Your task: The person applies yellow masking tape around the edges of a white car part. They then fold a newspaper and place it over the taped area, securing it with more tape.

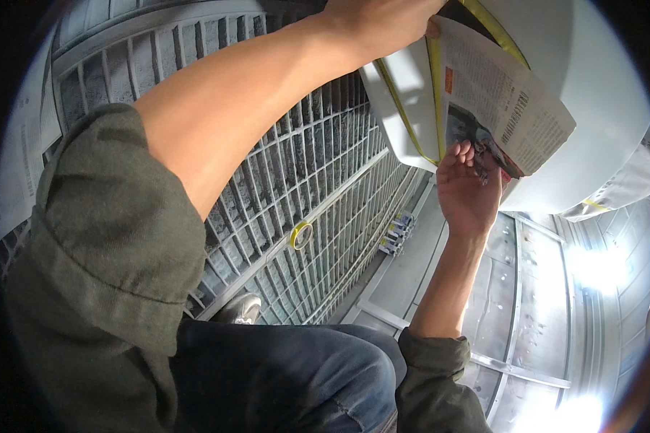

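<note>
A sheet of printed newspaper (525, 116) lies against a white, curved painted panel (590, 103). My left hand (384, 27) is at the top, its fingertips on the newspaper's upper corner beside a yellow masking tape strip (436, 97); part of this hand is cut off by the picture's edge. Lower down, my right hand (468, 187) has its palm towards me and grips the newspaper's lower part near a dark printed picture, its thumb partly hidden by the paper. More yellow tape (398, 103) runs along the panel's white edge, meeting the first strip at a lower corner.
A roll of yellow masking tape (301, 236) rests on the metal floor grating (314, 178). My shoe (241, 309) stands on the grating. More newspaper (19, 157) is at the far left. Small blue-and-white items (397, 234) sit by the wall base. Bright lamps light the metal-framed wall (512, 303).
</note>
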Demonstrator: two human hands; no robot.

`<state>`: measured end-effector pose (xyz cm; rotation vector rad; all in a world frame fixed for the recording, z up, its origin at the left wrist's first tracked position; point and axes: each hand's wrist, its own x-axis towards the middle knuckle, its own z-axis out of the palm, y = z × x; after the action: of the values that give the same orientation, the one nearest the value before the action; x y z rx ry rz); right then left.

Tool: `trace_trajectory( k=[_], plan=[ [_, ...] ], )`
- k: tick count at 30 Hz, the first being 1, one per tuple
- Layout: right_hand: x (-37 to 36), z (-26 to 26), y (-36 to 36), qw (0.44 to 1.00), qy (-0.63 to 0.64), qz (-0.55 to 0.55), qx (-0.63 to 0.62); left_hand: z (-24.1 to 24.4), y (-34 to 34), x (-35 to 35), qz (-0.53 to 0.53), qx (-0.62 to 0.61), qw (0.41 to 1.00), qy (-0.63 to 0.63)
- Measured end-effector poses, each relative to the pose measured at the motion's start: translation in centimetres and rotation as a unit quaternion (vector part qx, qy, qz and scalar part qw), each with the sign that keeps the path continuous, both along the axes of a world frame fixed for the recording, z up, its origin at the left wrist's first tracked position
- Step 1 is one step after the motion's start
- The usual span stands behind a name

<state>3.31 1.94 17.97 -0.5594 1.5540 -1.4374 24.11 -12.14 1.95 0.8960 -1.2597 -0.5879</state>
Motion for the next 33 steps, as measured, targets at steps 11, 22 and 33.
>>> trace_trajectory(
  k=[11, 22, 33],
  plan=[
    [0.7, -0.2, 0.5, 1.0, 0.008, -0.027, 0.0, -0.4, -1.4, 2.3, 0.02, -0.01, 1.0, -0.002],
    [1.6, -0.6, 0.0, 0.999, -0.006, -0.041, -0.011, 2.6, 1.4, 5.6, -0.105, 0.235, 0.956, 0.14],
    [0.6, -1.3, -0.1, 0.998, 0.026, -0.02, -0.049, 2.8, 2.1, 3.7, -0.324, 0.308, 0.893, 0.053]
  ],
)
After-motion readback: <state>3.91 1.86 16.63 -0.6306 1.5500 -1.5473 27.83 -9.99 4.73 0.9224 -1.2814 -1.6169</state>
